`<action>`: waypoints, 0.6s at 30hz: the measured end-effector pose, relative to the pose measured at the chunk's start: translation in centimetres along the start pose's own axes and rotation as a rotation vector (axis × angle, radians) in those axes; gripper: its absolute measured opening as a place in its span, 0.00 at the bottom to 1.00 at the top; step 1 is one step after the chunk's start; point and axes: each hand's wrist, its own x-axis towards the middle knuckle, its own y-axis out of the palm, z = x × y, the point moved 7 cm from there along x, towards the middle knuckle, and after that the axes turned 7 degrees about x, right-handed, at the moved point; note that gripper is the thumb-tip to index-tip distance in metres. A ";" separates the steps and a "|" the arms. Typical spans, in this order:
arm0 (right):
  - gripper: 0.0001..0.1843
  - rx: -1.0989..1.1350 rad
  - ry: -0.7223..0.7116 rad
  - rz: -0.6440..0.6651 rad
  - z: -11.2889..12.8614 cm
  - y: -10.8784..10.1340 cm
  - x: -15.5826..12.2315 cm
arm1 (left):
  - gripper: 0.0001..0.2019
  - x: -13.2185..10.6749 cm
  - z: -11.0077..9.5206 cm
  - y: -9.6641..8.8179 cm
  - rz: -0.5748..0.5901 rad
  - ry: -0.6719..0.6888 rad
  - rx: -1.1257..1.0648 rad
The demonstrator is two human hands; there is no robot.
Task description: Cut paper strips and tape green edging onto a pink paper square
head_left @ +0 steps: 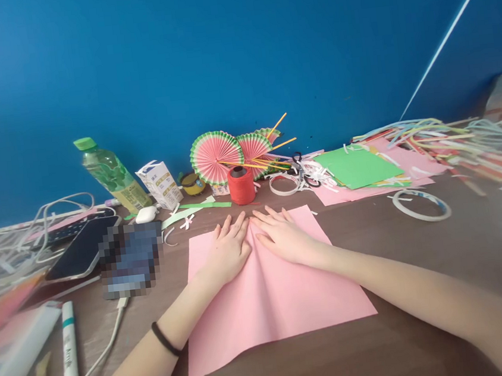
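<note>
A pink square sheet of paper lies on the brown table in front of me. My left hand rests flat on its upper middle, fingers stretched forward. My right hand lies flat beside it, fingers spread, its fingertips almost meeting the left ones near the sheet's far edge. Both palms press down on the paper and neither hand holds anything. A black band circles my left wrist.
Behind the sheet stand a red thread spool, watermelon paper fans, a green bottle and a small carton. Phones, cables and a glue stick lie left. Green paper, tape rings and paper strips lie right.
</note>
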 end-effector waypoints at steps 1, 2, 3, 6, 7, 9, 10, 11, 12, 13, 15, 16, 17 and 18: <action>0.28 -0.003 0.001 0.000 0.0 0.0 0.0 | 0.27 0.0 -0.1 0.0 0.004 -0.003 0.001; 0.28 -0.006 0.001 0.001 0.0 0.0 0.0 | 0.27 0.0 -0.1 0.0 0.006 -0.007 0.002; 0.28 -0.008 0.001 0.001 0.0 0.0 -0.1 | 0.27 0.0 -0.2 0.0 0.007 -0.009 0.002; 0.28 -0.011 0.005 0.006 0.1 -0.1 -0.2 | 0.27 0.0 -0.2 0.0 -0.002 -0.018 0.001; 0.28 -0.013 0.007 0.008 0.1 -0.1 -0.2 | 0.27 0.0 -0.2 0.0 -0.007 -0.021 0.000; 0.28 -0.021 0.009 0.010 0.0 0.0 -0.2 | 0.27 0.0 -0.2 0.1 -0.022 -0.027 -0.004; 0.28 -0.025 0.009 0.012 0.0 0.0 -0.1 | 0.27 0.0 -0.1 0.1 -0.030 -0.031 -0.007; 0.28 -0.029 0.008 0.013 0.0 0.1 -0.1 | 0.27 0.1 -0.1 0.1 -0.037 -0.032 -0.010; 0.28 -0.032 0.007 0.012 0.0 0.1 -0.1 | 0.27 0.1 -0.1 0.2 -0.041 -0.032 -0.011; 0.28 -0.033 0.007 0.011 0.0 0.1 -0.1 | 0.27 0.1 -0.1 0.2 -0.042 -0.032 -0.012; 0.28 -0.031 0.007 0.010 -0.1 0.1 -0.1 | 0.27 0.1 -0.1 0.3 -0.034 -0.034 -0.010; 0.28 -0.027 0.008 0.010 -0.1 0.1 -0.1 | 0.27 0.1 -0.1 0.3 -0.027 -0.034 -0.007; 0.28 -0.023 0.009 0.012 0.0 0.1 -0.2 | 0.27 0.1 -0.1 0.3 -0.021 -0.035 -0.003; 0.28 -0.019 0.009 0.015 0.0 0.1 -0.2 | 0.27 0.1 -0.1 0.3 -0.016 -0.035 0.000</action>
